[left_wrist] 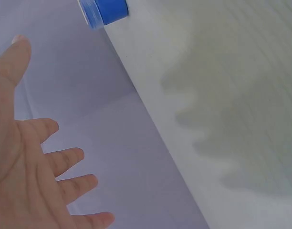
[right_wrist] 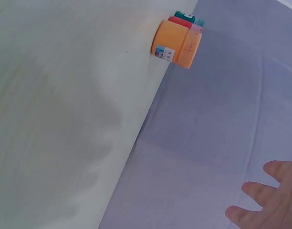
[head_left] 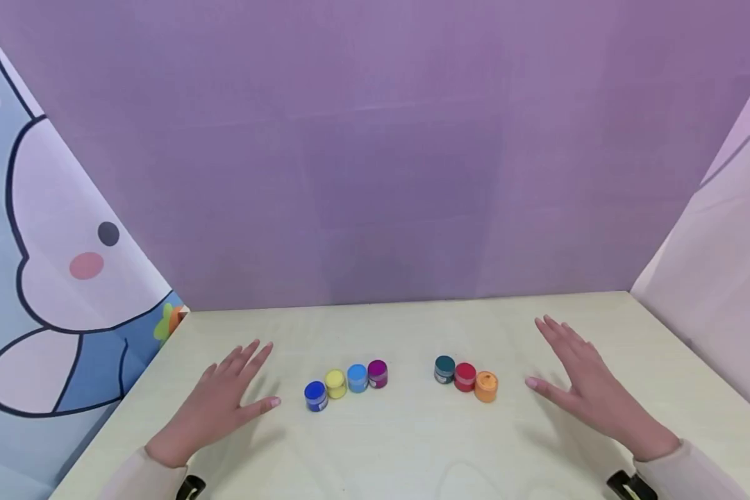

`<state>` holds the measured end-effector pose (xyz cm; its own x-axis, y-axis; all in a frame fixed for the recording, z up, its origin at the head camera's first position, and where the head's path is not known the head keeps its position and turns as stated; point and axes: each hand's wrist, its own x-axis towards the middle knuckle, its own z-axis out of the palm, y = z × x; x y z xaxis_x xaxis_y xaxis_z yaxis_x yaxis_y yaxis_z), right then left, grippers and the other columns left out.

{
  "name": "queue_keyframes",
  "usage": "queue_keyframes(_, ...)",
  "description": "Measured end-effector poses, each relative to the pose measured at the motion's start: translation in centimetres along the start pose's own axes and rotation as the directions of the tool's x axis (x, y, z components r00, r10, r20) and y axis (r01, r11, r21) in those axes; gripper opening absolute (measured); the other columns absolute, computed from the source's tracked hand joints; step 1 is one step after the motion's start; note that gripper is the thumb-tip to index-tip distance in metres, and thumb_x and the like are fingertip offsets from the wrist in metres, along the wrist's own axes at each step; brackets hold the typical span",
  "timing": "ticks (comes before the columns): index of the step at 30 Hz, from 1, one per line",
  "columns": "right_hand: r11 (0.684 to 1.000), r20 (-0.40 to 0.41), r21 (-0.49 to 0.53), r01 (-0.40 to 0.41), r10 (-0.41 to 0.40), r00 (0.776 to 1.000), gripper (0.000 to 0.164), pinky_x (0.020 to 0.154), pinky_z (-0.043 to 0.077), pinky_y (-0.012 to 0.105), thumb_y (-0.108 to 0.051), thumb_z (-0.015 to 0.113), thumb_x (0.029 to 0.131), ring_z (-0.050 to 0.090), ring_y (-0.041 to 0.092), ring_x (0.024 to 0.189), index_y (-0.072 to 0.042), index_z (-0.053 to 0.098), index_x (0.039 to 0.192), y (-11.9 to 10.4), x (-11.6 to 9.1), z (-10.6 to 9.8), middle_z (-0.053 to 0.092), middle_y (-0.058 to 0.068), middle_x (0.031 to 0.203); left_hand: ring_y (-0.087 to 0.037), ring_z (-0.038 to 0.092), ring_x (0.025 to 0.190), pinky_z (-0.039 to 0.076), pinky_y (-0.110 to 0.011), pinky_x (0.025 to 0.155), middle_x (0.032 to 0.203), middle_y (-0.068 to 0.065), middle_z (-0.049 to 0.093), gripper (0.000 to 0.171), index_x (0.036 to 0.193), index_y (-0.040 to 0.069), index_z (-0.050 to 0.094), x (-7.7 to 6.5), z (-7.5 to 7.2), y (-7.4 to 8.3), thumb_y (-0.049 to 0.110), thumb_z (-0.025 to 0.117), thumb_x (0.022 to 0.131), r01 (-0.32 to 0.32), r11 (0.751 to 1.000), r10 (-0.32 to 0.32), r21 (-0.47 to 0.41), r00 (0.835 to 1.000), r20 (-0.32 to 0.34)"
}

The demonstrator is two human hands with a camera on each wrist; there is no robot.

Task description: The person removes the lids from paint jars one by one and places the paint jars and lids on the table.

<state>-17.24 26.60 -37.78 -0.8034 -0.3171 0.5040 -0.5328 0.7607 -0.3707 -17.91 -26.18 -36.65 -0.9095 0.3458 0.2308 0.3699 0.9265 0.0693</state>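
Note:
My left hand [head_left: 221, 399] hovers over the left part of the table, fingers spread and holding nothing. Nearest to it is a blue paint jar [head_left: 315, 396], also visible at the top of the left wrist view. A yellow jar [head_left: 335, 383], a light blue jar [head_left: 357, 378] and a purple jar [head_left: 378, 373] continue that row. Apart from them stand a dark green jar [head_left: 444, 369], a red jar [head_left: 465, 377] and an orange jar [head_left: 486, 387]. To the right of the orange one, my right hand [head_left: 594, 389] is held above the table with straight fingers, touching nothing.
The pale table [head_left: 375, 444] meets a purple cloth backdrop [head_left: 400, 173] at its far edge. A cartoon-printed cloth [head_left: 69, 292] hangs on the left, and a pale cloth [head_left: 725, 292] on the right. Dark bands [head_left: 190, 487] sit at both wrists.

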Motion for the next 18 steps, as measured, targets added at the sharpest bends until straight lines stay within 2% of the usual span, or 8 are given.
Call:
queue_keyframes(4, 0.999, -0.023, 0.001, 0.037, -0.037, 0.999, 0.086, 0.113, 0.016, 0.051, -0.024, 0.074, 0.080, 0.024, 0.045, 0.135, -0.011, 0.024, 0.149, -0.2, 0.4, -0.1, 0.031, 0.022, 0.148, -0.046, 0.037, 0.128, 0.033, -0.069, 0.093, 0.146, -0.020, 0.037, 0.082, 0.146, 0.011, 0.034, 0.0, -0.3, 0.2, 0.058, 0.059, 0.084, -0.002, 1.000, 0.002, -0.004, 1.000, -0.024)
queue_keyframes(7, 0.999, -0.032, 0.011, 0.046, -0.045, 0.998, 0.085, 0.114, 0.018, 0.045, -0.023, 0.075, 0.080, 0.028, 0.044, 0.132, -0.010, 0.026, 0.148, -0.3, 0.7, -0.1, 0.034, 0.021, 0.146, -0.045, 0.041, 0.126, 0.036, -0.066, 0.093, 0.146, -0.020, 0.037, 0.081, 0.146, 0.011, 0.033, 0.0, -0.4, 0.3, 0.057, 0.059, 0.085, -0.013, 1.000, 0.012, -0.016, 0.999, -0.047)
queue_keyframes(12, 0.999, -0.030, 0.016, 0.051, -0.050, 0.998, 0.082, 0.105, 0.026, 0.055, -0.024, 0.075, 0.079, 0.034, 0.045, 0.126, -0.005, 0.030, 0.145, -0.5, 1.3, 0.2, 0.040, 0.022, 0.141, -0.044, 0.043, 0.124, 0.040, -0.065, 0.090, 0.147, -0.019, 0.035, 0.080, 0.147, 0.012, 0.032, 0.0, -0.4, 0.5, 0.056, 0.059, 0.085, -0.024, 0.999, 0.022, -0.032, 0.998, -0.064)
queue_keyframes(18, 0.999, 0.012, 0.049, 0.003, -0.003, 1.000, 0.076, 0.095, 0.031, 0.062, -0.023, 0.074, 0.081, 0.037, 0.045, 0.123, 0.002, 0.034, 0.141, -1.0, 1.6, 0.9, 0.043, 0.024, 0.137, -0.043, 0.043, 0.124, 0.040, -0.064, 0.090, 0.146, -0.020, 0.035, 0.078, 0.146, 0.011, 0.033, 0.1, -0.4, 1.0, 0.051, 0.062, 0.085, -0.036, 0.997, 0.031, -0.062, 0.997, -0.067)
